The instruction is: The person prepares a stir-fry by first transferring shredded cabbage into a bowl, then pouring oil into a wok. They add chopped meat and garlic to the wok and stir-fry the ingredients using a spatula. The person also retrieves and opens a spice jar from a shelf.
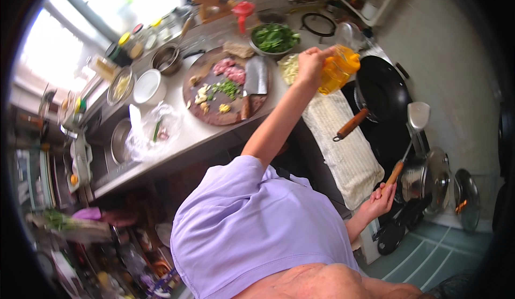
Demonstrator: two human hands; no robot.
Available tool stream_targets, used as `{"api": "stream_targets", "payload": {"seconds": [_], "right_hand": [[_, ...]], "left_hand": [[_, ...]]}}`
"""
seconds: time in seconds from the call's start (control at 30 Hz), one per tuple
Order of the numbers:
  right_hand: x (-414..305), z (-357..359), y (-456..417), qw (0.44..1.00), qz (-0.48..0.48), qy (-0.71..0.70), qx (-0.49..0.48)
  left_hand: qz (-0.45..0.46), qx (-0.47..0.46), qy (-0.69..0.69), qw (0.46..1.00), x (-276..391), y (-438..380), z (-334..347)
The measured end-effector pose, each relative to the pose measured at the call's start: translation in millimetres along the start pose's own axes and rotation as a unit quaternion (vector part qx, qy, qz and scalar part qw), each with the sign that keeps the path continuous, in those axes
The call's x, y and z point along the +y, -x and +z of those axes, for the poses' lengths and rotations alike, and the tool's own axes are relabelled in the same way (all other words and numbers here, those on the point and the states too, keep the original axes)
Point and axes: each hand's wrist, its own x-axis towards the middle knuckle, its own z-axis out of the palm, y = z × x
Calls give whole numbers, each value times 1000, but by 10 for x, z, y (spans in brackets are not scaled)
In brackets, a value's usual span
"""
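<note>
My left hand [310, 65] grips a yellow-capped oil bottle [337, 73] and holds it tilted near the wok's left side. No stream of oil can be made out. My right hand [380, 202] is closed around the wooden handle of a metal wok spatula [418, 115], its blade up beside the wok. The black wok [382, 90] sits on the dark stove [388, 140], its wooden handle [351, 124] pointing towards me. Between me and the stove lies a cream ribbed towel [342, 150].
A round chopping board [201, 67] bears raw meat [230, 71], chopped scallions [226, 88], garlic and a cleaver [255, 75]. Behind it stands a bowl of leafy greens [274, 38]. A lidded steel pot [416, 178] is right of the spatula. A white bowl [149, 86] and plastic bag [151, 136] are left.
</note>
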Motion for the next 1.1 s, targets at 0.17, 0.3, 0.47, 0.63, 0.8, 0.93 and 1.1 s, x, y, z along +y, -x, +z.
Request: {"api": "stream_targets", "payload": {"seconds": [0.17, 0.3, 0.47, 0.63, 0.8, 0.93, 1.1], "right_hand": [[11, 19, -54, 998, 24, -27, -50], [74, -2, -76, 997, 32, -41, -62], [149, 43, -27, 997, 30, -43, -58], [135, 201, 42, 995, 37, -86, -20], [115, 225, 112, 996, 21, -86, 21], [85, 188, 146, 995, 16, -88, 36], [29, 99, 137, 996, 25, -80, 41]], "left_hand": [[23, 41, 27, 999, 35, 238, -263], [8, 56, 39, 998, 119, 310, -335], [25, 58, 13, 998, 105, 213, -445], [17, 25, 13, 999, 125, 14, -561], [5, 4, -2, 1000, 181, -60, -438], [-5, -1, -1, 1000, 102, -105, -369], [-1, -16, 3, 1000, 17, -94, -290]]}}
